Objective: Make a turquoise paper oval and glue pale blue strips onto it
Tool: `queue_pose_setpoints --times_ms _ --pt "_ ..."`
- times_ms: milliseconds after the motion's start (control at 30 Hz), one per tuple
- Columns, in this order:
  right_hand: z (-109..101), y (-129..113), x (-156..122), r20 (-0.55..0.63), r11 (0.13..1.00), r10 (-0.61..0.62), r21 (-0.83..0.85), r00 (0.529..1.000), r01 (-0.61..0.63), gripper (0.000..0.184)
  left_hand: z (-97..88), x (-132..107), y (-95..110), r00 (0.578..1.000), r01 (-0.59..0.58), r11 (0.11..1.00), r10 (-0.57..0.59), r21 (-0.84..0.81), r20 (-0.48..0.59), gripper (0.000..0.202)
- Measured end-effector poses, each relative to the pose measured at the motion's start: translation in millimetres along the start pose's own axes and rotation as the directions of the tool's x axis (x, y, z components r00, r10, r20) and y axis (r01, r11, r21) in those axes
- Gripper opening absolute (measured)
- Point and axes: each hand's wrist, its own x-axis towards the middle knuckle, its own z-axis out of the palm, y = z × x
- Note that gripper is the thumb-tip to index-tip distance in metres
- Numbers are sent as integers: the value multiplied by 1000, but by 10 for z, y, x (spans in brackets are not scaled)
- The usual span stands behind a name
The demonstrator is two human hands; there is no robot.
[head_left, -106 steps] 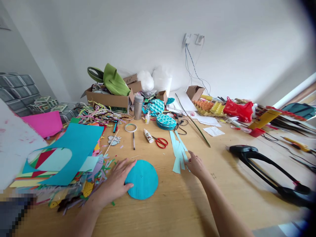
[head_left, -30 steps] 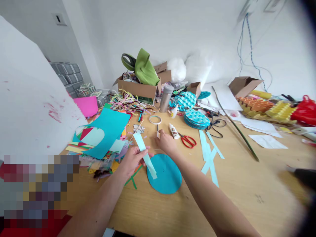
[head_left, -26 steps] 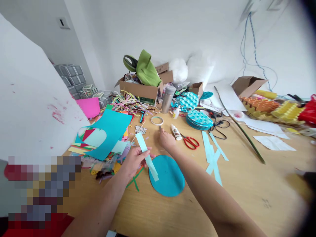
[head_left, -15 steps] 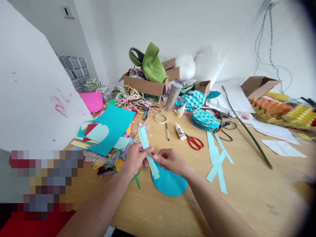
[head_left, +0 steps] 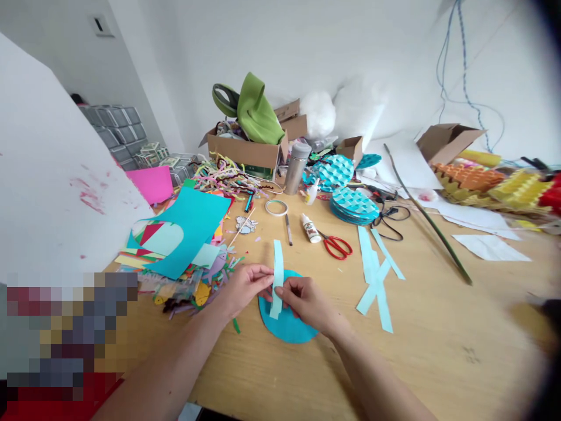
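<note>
Both hands pinch one pale blue paper strip [head_left: 277, 266], held nearly upright above a teal paper disc [head_left: 284, 321] that lies on the wooden table [head_left: 438, 327]. My left hand [head_left: 245, 286] grips the strip's left edge with thumb and fingers. My right hand [head_left: 307, 299] pinches it from the right, partly covering the disc. Several more pale blue strips [head_left: 374, 272] lie loose on the table to the right of my hands.
Red-handled scissors [head_left: 335, 245], a glue bottle [head_left: 310, 228], a pen [head_left: 288, 229] and a tape ring [head_left: 277, 207] lie beyond the disc. Coloured paper sheets and scraps [head_left: 184, 234] pile at left. Cardboard boxes [head_left: 245, 153], teal woven discs [head_left: 353, 204] and egg trays [head_left: 491, 181] crowd the back.
My right hand came back from near the pen and joined the left on the strip. The strip turned from slanted to nearly upright over the disc. The camera shifted slightly.
</note>
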Motion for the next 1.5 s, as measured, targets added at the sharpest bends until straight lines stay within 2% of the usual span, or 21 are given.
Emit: queue_pose_setpoints --times_ms 200,333,467,633,767,900,1167,1267,1333,1400,1500 --pt "58 47 -30 42 998 56 -15 998 -55 35 23 10 -33 999 28 998 -25 53 -48 39" --pt "4 57 -43 34 996 89 -27 995 -88 36 35 3 -32 998 49 995 -44 87 -51 36" --pt "-131 77 -32 -29 994 73 -75 997 -75 35 40 12 -39 998 37 995 -31 97 -60 35" --pt "-236 161 9 -164 994 67 -70 984 -80 24 -29 57 -66 990 34 994 -19 105 -140 35" --pt "-170 191 37 -221 995 61 90 973 -42 12 -99 86 -70 983 29 996 -13 85 -181 37" --pt "-33 144 53 -200 975 107 214 974 -63 13 -110 94 -60 984 29 995 -12 91 -176 39" --pt "131 11 105 -102 957 195 237 975 -166 9 -99 80 -39 976 11 997 6 76 -220 42" --pt "148 36 103 -172 973 196 158 965 -170 5 -99 74 -14 968 12 998 5 66 -251 43" --pt "135 69 87 -248 989 146 7 958 -149 9 -101 72 1 965 21 998 -4 61 -261 43" --pt "100 100 64 -327 972 18 -215 945 -93 11 -108 72 13 965 20 998 -5 57 -263 43" --pt "46 137 34 -382 870 -239 -493 893 22 17 -121 72 21 964 7 998 10 62 -266 42"
